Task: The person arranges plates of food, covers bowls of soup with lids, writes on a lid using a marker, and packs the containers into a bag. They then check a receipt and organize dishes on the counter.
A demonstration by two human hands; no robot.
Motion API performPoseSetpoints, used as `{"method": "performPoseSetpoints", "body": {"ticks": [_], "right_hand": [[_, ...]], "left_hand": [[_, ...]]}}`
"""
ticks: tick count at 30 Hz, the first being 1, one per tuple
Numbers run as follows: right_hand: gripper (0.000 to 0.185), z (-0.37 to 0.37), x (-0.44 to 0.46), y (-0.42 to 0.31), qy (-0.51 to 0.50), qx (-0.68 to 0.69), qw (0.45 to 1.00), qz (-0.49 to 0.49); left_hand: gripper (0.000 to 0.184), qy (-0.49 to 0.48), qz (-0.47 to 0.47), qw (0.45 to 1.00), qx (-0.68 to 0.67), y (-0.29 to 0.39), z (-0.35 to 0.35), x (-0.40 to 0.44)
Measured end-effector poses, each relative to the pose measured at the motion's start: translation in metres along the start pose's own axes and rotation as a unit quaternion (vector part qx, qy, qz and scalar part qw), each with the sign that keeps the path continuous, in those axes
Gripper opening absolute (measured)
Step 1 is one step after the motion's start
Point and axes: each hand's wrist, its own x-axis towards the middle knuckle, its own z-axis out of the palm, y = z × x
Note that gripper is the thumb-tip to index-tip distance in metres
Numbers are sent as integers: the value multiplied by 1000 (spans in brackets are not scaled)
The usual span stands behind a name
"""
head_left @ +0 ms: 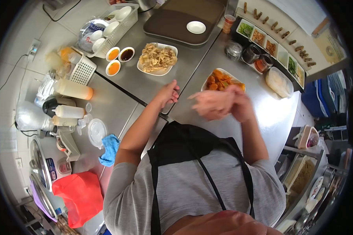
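My left hand [169,94] is over the steel counter [145,86], below a white dish of pale fried food [157,58]. Its fingers are loosely bent and apart, with nothing visible in them. My right hand [215,104] is bent inward and smeared by motion, so its grip is unclear. It overlaps the lower edge of a white dish of orange-red food [220,80]. Two cups of orange sauce [113,69] and a cup of dark sauce [126,54] stand left of the fried food.
Beyond lies a brown tray [172,29] with a small white plate [196,27]. Topping containers [259,36], jars [252,53] and a lidded tub [279,83] stand right. Bottles [73,89], a white basket [83,70], a blue cloth [110,150] and a red bag [79,196] are left.
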Motion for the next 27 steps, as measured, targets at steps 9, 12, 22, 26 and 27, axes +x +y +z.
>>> {"method": "performPoseSetpoints", "body": {"ticks": [9,12,22,26,27], "right_hand": [[10,-109,-39,-46,321,-275,903,-72],[16,-126,-21,-2,356,-213,907,-73],[19,-108,14,3,401,-428,810,-15],[20,-97,16,-4,392,-569,723,28],[19,-96,13,-6,384,-565,728,58]], "left_hand": [[43,-119,66,988,75,16,83,1],[33,-126,61,987,74,18,88,2],[26,-109,59,990,66,22,93,-1],[24,-75,48,995,44,19,98,-3],[24,-69,49,996,41,19,99,-2]]}}
